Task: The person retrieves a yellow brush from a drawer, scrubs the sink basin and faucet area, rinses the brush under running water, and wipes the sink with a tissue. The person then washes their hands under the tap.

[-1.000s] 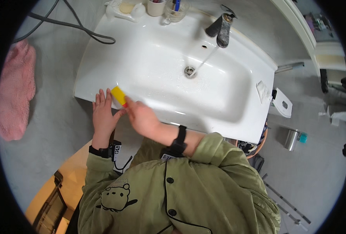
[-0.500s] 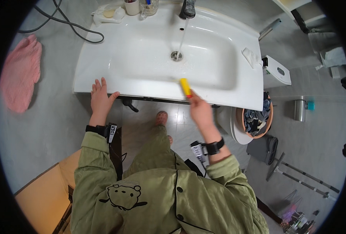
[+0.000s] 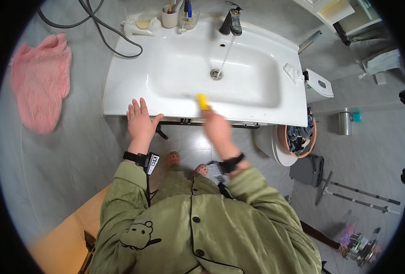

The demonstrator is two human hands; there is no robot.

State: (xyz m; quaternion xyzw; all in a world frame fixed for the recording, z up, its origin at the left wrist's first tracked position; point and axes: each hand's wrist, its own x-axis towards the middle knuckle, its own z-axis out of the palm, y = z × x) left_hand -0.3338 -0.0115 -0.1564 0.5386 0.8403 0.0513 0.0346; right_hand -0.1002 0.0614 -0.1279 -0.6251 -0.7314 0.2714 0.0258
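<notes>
My right hand [image 3: 217, 130], blurred by motion, grips a small yellow tool [image 3: 203, 102] whose far end sticks out past the fingers. Its exact kind cannot be made out. It lies over the front rim of the white washbasin [image 3: 125, 89], near the basin's inner slope. My left hand [image 3: 141, 124] rests flat with fingers spread on the basin's front left edge, holding nothing. From the dark faucet [image 3: 231, 22] a thin stream of water runs down to the drain [image 3: 216, 74].
A cup with brushes [image 3: 170, 18] and a glass of pens or brushes [image 3: 189, 19] stand at the back left, beside a soap dish [image 3: 142, 24]. A crumpled white wipe [image 3: 293, 73] lies on the right rim. A laundry basket [image 3: 312, 137] sits on the right; a pink towel [image 3: 42, 82] hangs left.
My right hand has moved left along the front rim with the yellow tool. The whole view has shifted, and my left hand stays on the basin's edge. Water keeps running.
</notes>
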